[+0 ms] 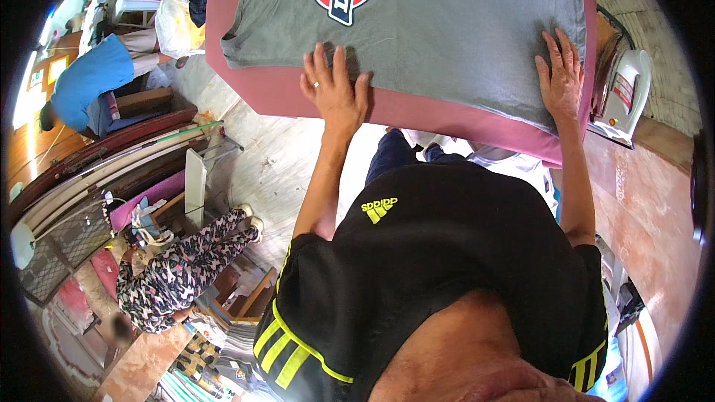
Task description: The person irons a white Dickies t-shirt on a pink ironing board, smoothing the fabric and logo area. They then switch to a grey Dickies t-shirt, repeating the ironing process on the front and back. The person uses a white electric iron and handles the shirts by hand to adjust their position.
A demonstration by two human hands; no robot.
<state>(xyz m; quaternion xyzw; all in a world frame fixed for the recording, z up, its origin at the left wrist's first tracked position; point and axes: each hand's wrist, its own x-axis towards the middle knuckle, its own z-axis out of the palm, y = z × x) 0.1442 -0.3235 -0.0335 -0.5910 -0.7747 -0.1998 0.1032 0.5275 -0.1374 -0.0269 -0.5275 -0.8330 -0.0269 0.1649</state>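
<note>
Looking down from the head view, we are pressing both hands flat, fingers spread, on a grey shirt (447,22) lying over a pink board (283,93). Left hand (335,89) is sitting at the near hem, right hand (560,78) near an iron (624,93); a careless sweep risks bumping it.

The person is wearing a black short-sleeved shirt (439,253) with yellow-green stripes, what looks like dark blue trousers (387,152), and a ring on the left hand (335,93).
</note>
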